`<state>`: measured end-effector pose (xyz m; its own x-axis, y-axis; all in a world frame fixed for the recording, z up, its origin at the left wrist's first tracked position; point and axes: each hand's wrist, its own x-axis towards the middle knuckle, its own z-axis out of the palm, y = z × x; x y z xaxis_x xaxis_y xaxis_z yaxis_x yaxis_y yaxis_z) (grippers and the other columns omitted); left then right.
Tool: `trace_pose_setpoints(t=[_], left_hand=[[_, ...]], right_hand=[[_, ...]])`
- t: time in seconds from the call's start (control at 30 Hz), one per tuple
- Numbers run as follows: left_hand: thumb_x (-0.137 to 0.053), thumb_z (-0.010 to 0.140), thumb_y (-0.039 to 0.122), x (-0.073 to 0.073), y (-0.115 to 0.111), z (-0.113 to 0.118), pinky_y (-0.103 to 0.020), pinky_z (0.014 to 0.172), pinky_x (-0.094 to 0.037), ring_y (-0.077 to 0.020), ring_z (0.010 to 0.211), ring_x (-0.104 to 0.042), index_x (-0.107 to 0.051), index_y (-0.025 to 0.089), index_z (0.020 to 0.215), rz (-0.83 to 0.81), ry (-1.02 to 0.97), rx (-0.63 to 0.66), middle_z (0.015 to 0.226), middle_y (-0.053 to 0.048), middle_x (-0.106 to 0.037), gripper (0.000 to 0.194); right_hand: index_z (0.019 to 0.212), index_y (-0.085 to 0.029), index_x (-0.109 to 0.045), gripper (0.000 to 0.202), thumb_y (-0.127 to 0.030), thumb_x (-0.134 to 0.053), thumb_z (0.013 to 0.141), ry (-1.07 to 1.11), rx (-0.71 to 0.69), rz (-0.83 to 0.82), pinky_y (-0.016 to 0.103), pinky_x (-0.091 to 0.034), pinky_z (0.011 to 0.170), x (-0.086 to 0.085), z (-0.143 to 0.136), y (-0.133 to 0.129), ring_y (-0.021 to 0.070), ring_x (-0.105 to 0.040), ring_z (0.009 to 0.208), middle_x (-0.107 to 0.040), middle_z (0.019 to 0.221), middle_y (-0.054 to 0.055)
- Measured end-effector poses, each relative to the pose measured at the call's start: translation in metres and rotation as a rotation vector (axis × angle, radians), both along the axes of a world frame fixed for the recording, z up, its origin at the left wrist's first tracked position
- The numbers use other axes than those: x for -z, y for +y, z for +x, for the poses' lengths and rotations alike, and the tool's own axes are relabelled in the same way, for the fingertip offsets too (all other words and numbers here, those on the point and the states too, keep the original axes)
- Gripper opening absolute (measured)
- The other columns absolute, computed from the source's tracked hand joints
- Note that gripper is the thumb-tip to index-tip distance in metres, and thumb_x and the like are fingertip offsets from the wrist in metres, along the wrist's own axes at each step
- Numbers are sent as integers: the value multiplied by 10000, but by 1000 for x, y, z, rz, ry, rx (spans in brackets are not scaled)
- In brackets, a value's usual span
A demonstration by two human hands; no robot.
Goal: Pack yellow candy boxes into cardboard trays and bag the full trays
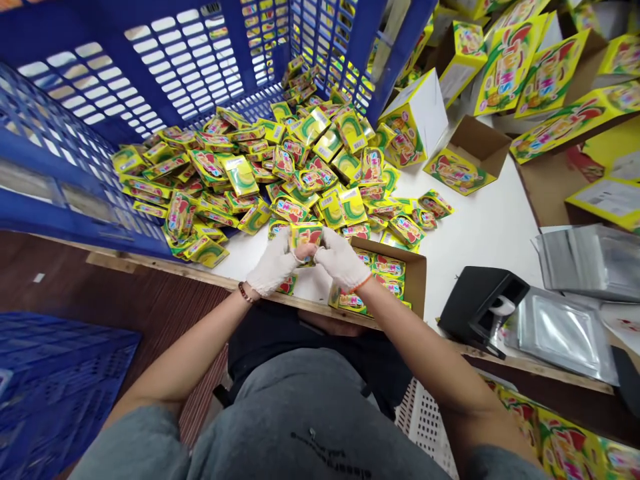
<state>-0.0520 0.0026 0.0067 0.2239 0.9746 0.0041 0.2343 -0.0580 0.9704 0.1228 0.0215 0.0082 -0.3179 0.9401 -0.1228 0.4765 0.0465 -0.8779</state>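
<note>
Both hands wear white gloves and meet in front of my body above the table's front edge. My left hand (275, 262) and my right hand (341, 259) are closed round a small yellow-green packet (307, 235), one at each side. Just beyond them lies a heap of similar packets (285, 173), spilling out of a blue crate (120, 87). Right beside my right hand, partly under my right wrist, an open cardboard box (416, 283) holds several packets in rows. One loose packet (288, 285) lies on the table below the hands.
On the right of the white table (475, 233) stand a black tape dispenser (480, 307) and stacks of clear plastic sleeves (565, 333). Open yellow printed boxes (463, 157) crowd the back right. Another blue crate (60, 387) sits low at the left.
</note>
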Motion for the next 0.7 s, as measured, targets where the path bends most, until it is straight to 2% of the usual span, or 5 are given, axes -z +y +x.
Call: trace_pose_setpoints(t=[0.1, 0.23, 0.43, 0.53, 0.7], left_hand=[[-361, 958, 496, 14, -6, -23, -374, 886, -490, -232, 970, -610, -592, 166, 1092, 11, 327, -10, 986, -82, -675, 425], [-545, 794, 309, 39, -11, -55, -390, 903, -456, -271, 974, -596, -646, 181, 874, -74, 781, 222, 945, -99, -649, 182], [-609, 652, 239, 42, -7, -69, -325, 778, -448, -221, 838, -579, -664, 205, 760, -234, 537, 126, 821, -26, -641, 125], [-651, 636, 271, 42, -9, -73, -286, 650, -421, -173, 673, -535, -639, 200, 724, -304, 398, -26, 680, 15, -615, 114], [-591, 765, 410, 60, -25, -53, -263, 628, -452, -135, 643, -526, -554, 190, 850, -261, 114, -466, 705, 12, -573, 239]], right_hand=[[985, -188, -533, 195, -300, -509, 828, 36, -8, -7, 298, -442, 728, 1, -4, -2, 168, -524, 784, -589, 837, -4], [916, -193, -558, 107, -240, -535, 823, -145, -259, -23, 271, -392, 699, -1, 0, -3, 153, -491, 751, -549, 796, -20], [972, -151, -623, 141, -201, -602, 842, -528, -655, 124, 316, -424, 857, 8, -28, -14, 211, -547, 970, -604, 1069, 109], [991, -145, -620, 165, -174, -595, 831, -514, -557, 182, 347, -431, 914, 15, -37, -17, 241, -536, 1067, -588, 1155, 145], [1039, -167, -559, 189, -260, -486, 891, -128, -24, -83, 324, -472, 804, 28, -36, -15, 186, -561, 875, -623, 977, 60]])
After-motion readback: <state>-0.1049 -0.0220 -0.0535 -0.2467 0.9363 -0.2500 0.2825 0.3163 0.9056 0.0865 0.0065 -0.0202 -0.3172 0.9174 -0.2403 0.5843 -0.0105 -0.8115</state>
